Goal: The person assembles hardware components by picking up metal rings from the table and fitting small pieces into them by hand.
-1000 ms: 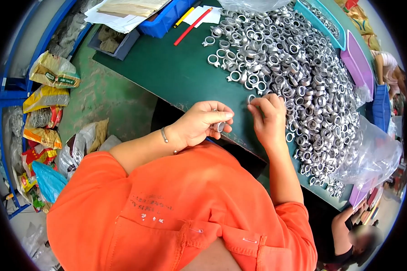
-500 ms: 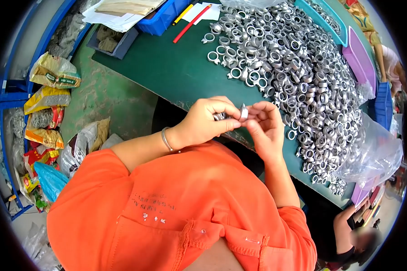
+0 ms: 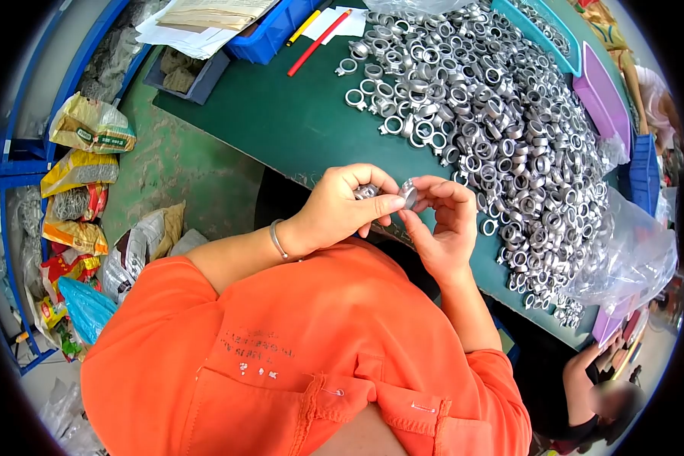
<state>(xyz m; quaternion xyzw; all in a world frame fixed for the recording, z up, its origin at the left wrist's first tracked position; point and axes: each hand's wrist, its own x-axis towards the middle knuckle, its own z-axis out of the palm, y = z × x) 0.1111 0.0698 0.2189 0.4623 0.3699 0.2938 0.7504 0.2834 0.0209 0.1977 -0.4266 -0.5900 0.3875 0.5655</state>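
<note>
Between my hands, over the table's near edge, is a single silver metal ring (image 3: 409, 194), its opening partly facing me. My right hand (image 3: 450, 222) pinches it between thumb and fingers from the right. My left hand (image 3: 340, 204) is curled closed, its thumb and index finger touching the ring's left side. More metal rings (image 3: 366, 191) show inside the left hand's curled fingers; how many is hidden. Beyond my hands spreads a large pile of similar rings (image 3: 509, 144), some with small lugs, on the green table (image 3: 281, 129).
A red pencil (image 3: 319, 42) and a yellow pencil (image 3: 304, 28) lie by a blue bin (image 3: 262, 44). A teal basket (image 3: 543, 36), purple basket (image 3: 602, 106) and clear plastic bag (image 3: 623, 254) flank the pile. Sacks (image 3: 91, 125) line the floor at left. Two other people are at right.
The ring between my hands has turned so its opening shows more. My left fingers have loosened a little, revealing more of the rings they hold.
</note>
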